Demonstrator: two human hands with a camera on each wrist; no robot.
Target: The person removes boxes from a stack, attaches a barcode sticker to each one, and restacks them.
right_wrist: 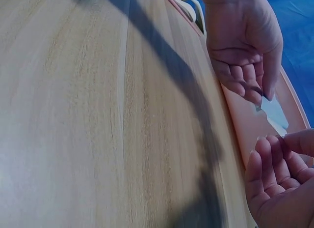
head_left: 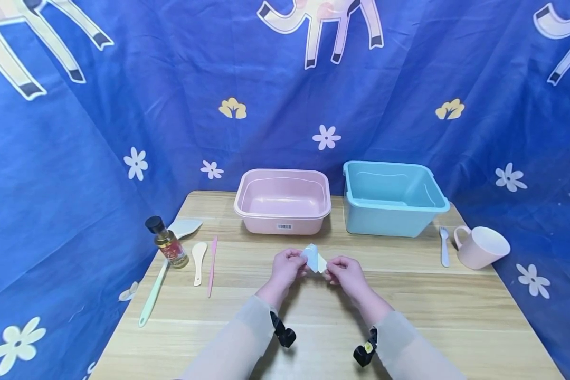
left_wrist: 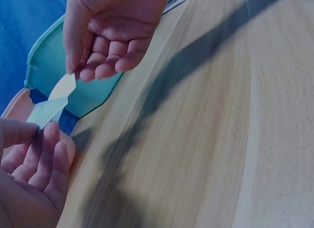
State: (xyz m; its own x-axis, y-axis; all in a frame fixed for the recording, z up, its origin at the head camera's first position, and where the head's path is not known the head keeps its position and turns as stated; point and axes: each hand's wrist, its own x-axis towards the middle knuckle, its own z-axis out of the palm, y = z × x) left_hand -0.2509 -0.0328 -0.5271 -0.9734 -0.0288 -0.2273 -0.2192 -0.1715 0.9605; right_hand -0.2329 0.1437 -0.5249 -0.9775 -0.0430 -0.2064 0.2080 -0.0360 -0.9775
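Observation:
A small thin piece, pale blue with a cream strip [head_left: 312, 256], is stretched between both hands above the middle of the table. My left hand [head_left: 286, 268] pinches its blue part between thumb and fingertips. On the other side, my right hand [head_left: 347, 273] pinches the cream end with thumb and forefinger. In the left wrist view the blue-green part [left_wrist: 45, 110] looks folded, and the cream strip [left_wrist: 64, 88] runs up from it to the right thumb. The right wrist view shows the piece [right_wrist: 274, 114] in front of the pink basin.
Behind the hands stand a pink basin [head_left: 283, 226] and a blue bin [head_left: 391, 221]. At right are a light-blue fork [head_left: 444, 247] and a pink mug [head_left: 477, 253]. At left are a dark-capped bottle [head_left: 171, 248], a green-handled spatula [head_left: 154, 293], a cream spoon [head_left: 198, 261] and a thin pink stick [head_left: 212, 266].

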